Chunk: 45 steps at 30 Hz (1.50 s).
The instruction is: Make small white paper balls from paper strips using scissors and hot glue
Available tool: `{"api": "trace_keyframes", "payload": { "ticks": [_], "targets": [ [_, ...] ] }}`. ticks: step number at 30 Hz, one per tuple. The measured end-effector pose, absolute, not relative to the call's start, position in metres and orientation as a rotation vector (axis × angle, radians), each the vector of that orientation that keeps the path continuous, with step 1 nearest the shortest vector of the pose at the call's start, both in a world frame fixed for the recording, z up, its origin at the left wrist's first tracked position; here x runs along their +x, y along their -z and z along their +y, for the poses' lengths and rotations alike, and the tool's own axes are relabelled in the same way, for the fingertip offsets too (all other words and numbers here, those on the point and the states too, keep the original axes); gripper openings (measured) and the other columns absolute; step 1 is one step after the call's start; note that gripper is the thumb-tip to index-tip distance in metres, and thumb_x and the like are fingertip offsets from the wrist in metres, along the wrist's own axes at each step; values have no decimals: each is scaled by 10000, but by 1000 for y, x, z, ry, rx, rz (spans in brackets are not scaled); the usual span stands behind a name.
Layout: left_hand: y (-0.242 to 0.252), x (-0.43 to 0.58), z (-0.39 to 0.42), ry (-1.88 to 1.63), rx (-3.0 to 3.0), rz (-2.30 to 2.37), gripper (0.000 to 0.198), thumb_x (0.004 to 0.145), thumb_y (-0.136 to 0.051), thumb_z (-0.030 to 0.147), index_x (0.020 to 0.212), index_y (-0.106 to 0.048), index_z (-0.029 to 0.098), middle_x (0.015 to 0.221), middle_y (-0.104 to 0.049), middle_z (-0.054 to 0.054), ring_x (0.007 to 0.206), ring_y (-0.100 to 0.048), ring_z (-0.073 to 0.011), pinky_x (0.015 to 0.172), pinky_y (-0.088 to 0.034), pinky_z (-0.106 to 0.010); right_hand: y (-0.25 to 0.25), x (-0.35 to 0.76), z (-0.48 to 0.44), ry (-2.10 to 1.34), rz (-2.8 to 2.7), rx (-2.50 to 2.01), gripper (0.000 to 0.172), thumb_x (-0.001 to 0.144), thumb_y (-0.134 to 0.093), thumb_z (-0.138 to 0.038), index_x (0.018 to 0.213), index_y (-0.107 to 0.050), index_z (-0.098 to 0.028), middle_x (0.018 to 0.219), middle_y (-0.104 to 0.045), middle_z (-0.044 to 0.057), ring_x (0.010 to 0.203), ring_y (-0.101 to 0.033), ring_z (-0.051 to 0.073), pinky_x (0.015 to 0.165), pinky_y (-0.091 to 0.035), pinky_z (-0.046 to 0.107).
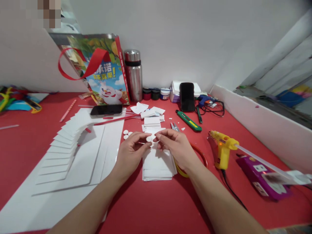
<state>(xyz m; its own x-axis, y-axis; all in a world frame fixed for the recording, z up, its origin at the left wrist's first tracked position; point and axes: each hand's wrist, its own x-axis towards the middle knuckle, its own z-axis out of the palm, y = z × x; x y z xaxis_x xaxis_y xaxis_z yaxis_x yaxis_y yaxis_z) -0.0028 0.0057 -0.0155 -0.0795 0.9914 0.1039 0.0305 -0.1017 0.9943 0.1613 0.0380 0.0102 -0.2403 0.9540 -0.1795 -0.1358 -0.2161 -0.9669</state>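
Fingers: left hand (129, 152) pinches one white disc (149, 139), thumb against fingertips; right hand (179, 146) curls close beside it, can't tell if it grips anything. Disc sits above the card stack (158, 167).
Table: red (131, 208), under everything.
Board: white sheet (14, 214), flat on the table's left side.
Bag: printed (107, 74), red handle, upright at the back, left of centre.
Card fan: white pieces overlapping in a curve (57, 149), on the board.
Flask: steel (136, 79), upright, just beside the bag.
Glue gun: yellow (223, 149), right of the right hand, orange light showing.
Phone: black (106, 110), lying in front of the bag.
Cutter: green (188, 121), beyond the right hand.
Loose discs: white (125, 132), just beside the left hand.
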Motion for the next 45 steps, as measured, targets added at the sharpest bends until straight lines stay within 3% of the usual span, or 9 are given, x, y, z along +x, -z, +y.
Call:
{"api": "trace_keyframes", "payload": {
  "ticks": [6, 14, 22, 26, 34, 41, 45],
  "targets": [
    [10, -3, 6, -1454, 1364, 1267, 141, 737, -798, 179, 866, -765, 227, 971, -641, -50, 928, -600, -200, 820, -474, -289, -12, 160, 35, -1691, -1240, -1161, 300, 750, -782, -428, 826, -692, -152, 653, -613, -27, 507, -470, 68, 475, -355, 211],
    [11, -4, 4, -1328, 1514, 1265, 65, 836, -718, 246, 892, -706, 215, 953, -630, -47, 888, -599, -195, 801, -478, -302, -11, 159, 32, -1766, -1293, -1181, 324, 708, -798, -454, 760, -686, -155, 590, -536, -47, 472, -357, 61, 447, -219, 228],
    [10, -4, 4, -1365, 1427, 1131, 63, 797, -754, 194, 844, -712, 193, 903, -612, -40, 859, -596, -180, 752, -482, -281, -11, 160, 29, -1756, -1274, -1108, 339, 693, -821, -440, 695, -658, -144, 548, -484, -63, 445, -327, 43, 431, -193, 229],
    [12, -3, 4, -1366, 1476, 1166, 83, 804, -753, 215, 866, -701, 197, 937, -610, -37, 874, -602, -176, 754, -491, -288, -12, 164, 33, -1800, -1299, -1133, 350, 695, -834, -446, 757, -678, -140, 562, -475, -63, 466, -346, 47, 423, -227, 217],
    [10, -6, 5, -1368, 1654, 1381, 114, 810, -744, 201, 886, -659, 196, 912, -609, -13, 769, -565, -137, 719, -468, -283, -13, 171, 40, -1916, -1107, -1123, 416, 826, -685, -571, 862, -672, -156, 668, -560, -21, 440, -314, 34, 380, -201, 204],
    [9, -2, 3, -1270, 1725, 1375, 54, 859, -683, 200, 907, -660, 202, 905, -619, -16, 816, -566, -152, 749, -454, -291, -13, 160, 34, -1860, -1185, -1227, 328, 748, -798, -415, 693, -591, -167, 502, -384, -91, 428, -260, 32, 382, -141, 194],
    [7, 2, 1, -1205, 1814, 1367, 62, 880, -648, 207, 936, -675, 208, 899, -636, -21, 820, -572, -158, 758, -453, -294, -12, 162, 35, -1824, -1235, -1258, 318, 736, -797, -409, 697, -603, -161, 516, -407, -86, 435, -274, 31, 386, -152, 194]
  ]
}}
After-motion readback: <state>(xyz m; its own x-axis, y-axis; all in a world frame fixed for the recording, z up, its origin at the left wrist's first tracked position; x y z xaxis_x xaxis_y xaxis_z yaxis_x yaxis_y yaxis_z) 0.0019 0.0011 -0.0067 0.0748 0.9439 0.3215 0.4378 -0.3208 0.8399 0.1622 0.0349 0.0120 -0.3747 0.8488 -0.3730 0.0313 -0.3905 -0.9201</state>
